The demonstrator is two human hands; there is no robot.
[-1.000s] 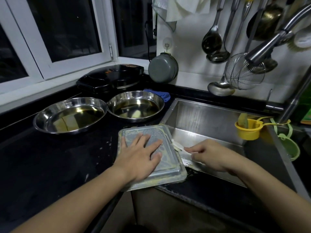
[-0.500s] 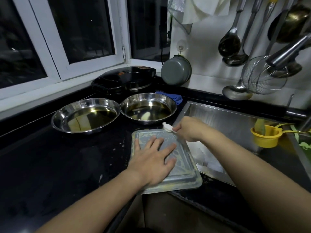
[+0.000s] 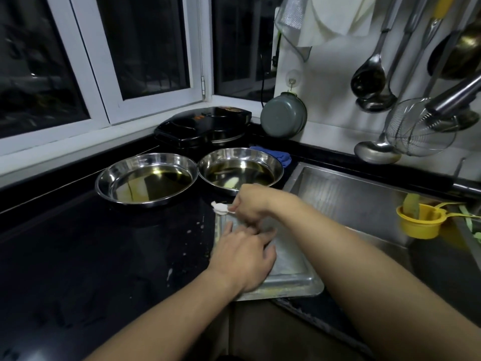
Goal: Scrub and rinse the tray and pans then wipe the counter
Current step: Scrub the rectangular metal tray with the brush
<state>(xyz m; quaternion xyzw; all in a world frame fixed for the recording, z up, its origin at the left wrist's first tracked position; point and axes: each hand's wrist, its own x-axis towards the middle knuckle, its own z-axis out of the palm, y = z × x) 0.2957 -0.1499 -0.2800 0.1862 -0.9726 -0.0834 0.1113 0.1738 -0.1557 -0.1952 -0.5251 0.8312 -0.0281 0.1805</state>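
A rectangular metal tray (image 3: 294, 284) lies upside down on the black counter (image 3: 91, 251), its right part over the sink's edge. My left hand (image 3: 244, 259) presses flat on it with spread fingers. My right hand (image 3: 253, 201) is at the tray's far left corner and pinches a small white scraper (image 3: 220, 207), whose tip sticks out to the left. Two round steel pans, one on the left (image 3: 145, 178) and one on the right (image 3: 239, 169), stand behind the tray with oily liquid in them.
The steel sink (image 3: 364, 204) lies to the right, with a yellow cup (image 3: 419, 222) at its rim. Behind the pans are a black electric griddle (image 3: 203, 126), a blue cloth (image 3: 278, 155) and a grey pot (image 3: 283, 115). Ladles and a strainer (image 3: 419, 128) hang on the wall; the faucet (image 3: 453, 97) reaches in from the right.
My right hand has carried the white scraper from the tray's right edge over the sink up along to the far left corner. My left hand stays pressed on the tray.
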